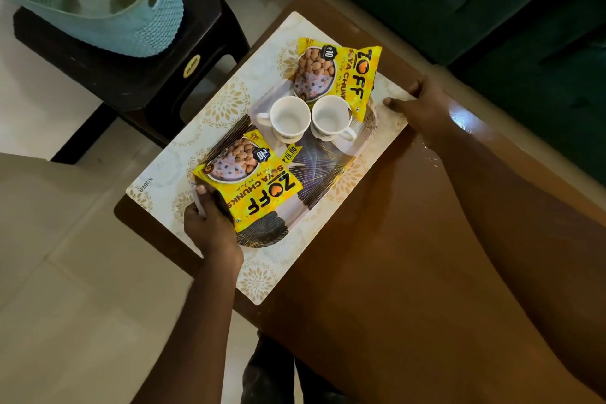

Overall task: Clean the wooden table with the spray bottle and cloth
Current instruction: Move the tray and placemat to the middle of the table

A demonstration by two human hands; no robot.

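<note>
Both hands at the tray on the table.
Left hand (210, 223) grips the tray's (331, 154) near end; right hand (423, 102) lies flat on the mat (229, 92) at the far end, table (410, 239) beneath.

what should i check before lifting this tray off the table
1. Left hand grip on the near end of the patterned serving tray: ok.
2. Right hand on the tray: not ok, its fingers rest on the far edge of the floral placemat.
3. Two white ceramic cups upright and empty: ok.
4. Two yellow soya chunk packets secure: not ok, they overhang the tray.
5. Spray bottle and cloth within reach: cannot tell, neither is in view.
6. Brown wooden table dry: not ok, wet patch.
</note>
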